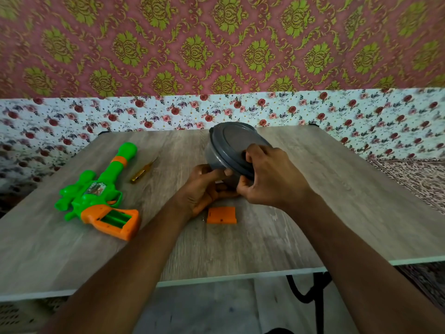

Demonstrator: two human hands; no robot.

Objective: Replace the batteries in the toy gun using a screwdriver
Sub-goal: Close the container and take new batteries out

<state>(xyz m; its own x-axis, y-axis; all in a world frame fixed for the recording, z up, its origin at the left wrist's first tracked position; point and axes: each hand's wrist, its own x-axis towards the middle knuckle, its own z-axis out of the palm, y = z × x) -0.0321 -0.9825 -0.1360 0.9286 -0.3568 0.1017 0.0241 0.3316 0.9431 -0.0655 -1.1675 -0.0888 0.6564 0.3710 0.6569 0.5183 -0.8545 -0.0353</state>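
A green and orange toy gun [96, 194] lies on the left of the wooden table [313, 213], its grip compartment uncovered. The orange battery cover [221, 215] rests on the table just below my hands. A yellow-handled screwdriver [142, 171] lies to the right of the gun's barrel. A round grey lidded container [228, 143] is tilted up at the table's middle. My left hand [204, 186] holds its underside. My right hand [269, 177] grips the lid's rim.
A floral cloth [337, 112] covers the surface behind and beside the table. Patterned wallpaper [216, 44] rises behind it. A black metal table leg [308, 292] shows under the near edge.
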